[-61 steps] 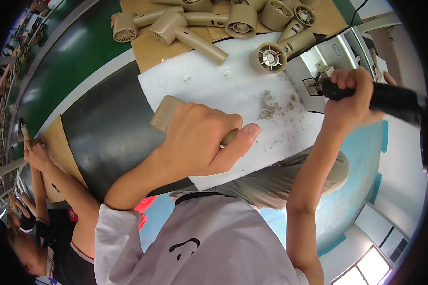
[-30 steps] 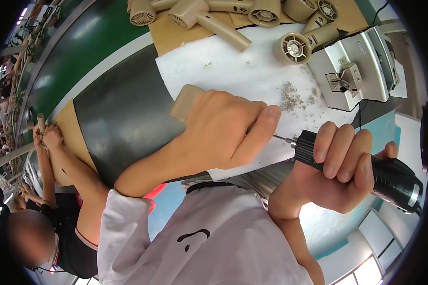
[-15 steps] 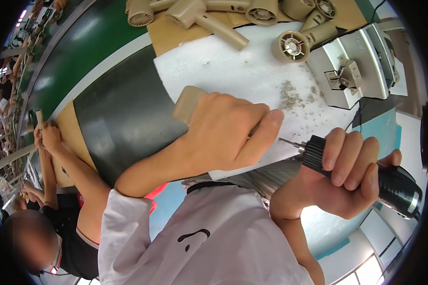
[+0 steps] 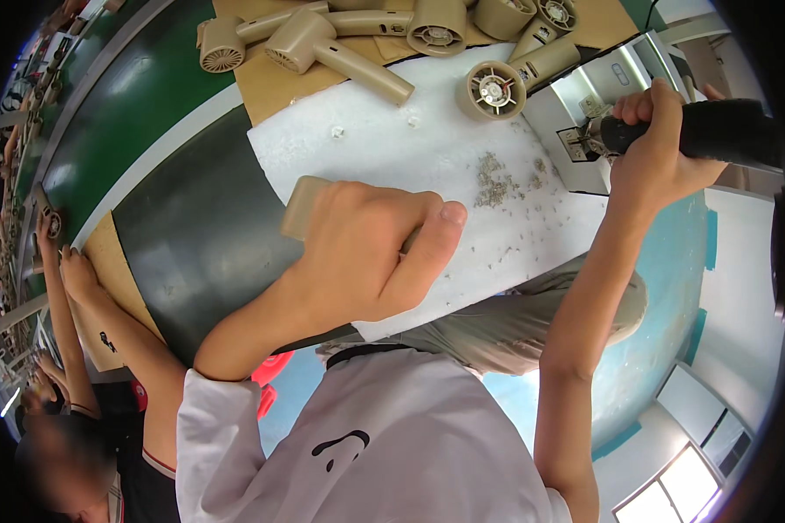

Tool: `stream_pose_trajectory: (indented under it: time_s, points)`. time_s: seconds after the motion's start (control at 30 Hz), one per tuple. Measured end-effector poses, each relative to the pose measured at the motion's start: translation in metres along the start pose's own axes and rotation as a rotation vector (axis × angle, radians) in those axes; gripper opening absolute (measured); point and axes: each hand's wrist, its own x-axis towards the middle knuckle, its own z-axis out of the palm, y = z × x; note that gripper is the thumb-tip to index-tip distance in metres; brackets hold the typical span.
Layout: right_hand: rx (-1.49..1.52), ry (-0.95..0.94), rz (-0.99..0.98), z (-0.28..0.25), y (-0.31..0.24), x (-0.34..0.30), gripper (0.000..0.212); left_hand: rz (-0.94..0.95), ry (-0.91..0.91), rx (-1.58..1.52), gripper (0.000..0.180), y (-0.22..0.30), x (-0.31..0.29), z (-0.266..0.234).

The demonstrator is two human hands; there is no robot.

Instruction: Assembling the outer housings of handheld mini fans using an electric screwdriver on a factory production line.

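Note:
My left hand [image 4: 371, 248] is closed around a beige hair dryer body, over the white foam sheet [image 4: 375, 152]. Only one squared beige end of the hair dryer body [image 4: 300, 209] shows past the knuckles; the rest is hidden in the fist. Off to the right, my right hand [image 4: 658, 161] grips a black electric screwdriver [image 4: 728, 131]. Its front end is at the metal fitting on the white screw feeder [image 4: 591, 179]; the bit's tip cannot be made out. A scatter of small screws [image 4: 495, 181] lies on the foam between my hands.
Beige hair dryers lie along the far side on cardboard, one hair dryer [image 4: 358, 65] pointing toward me. Another hair dryer [image 4: 494, 90] shows its open round end beside the feeder. At left are a black mat [image 4: 192, 235], a green conveyor [image 4: 161, 74] and a co-worker's arms [image 4: 118, 318].
My right hand has carried the screwdriver up and away from beside my left hand to the screw feeder. The left hand keeps its hold; the whole view has shifted a little.

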Motion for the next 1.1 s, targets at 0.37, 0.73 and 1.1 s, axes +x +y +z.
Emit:
stream_pose_trajectory:
  time_s: [0.37,0.73,1.1]
  points:
    - [0.371,0.05,0.363,0.015,-0.015,-0.014,0.034,-0.02,-0.001,0.013,0.042,-0.002,0.002,-0.001]
    - [1.101,-0.075,0.35,0.017,-0.105,-0.077,0.026,0.002,0.013,0.059,0.041,-0.002,0.004,-0.002]
    - [0.999,-0.009,0.354,0.018,-0.098,-0.094,0.035,0.027,0.022,0.106,0.042,-0.003,0.001,0.003]
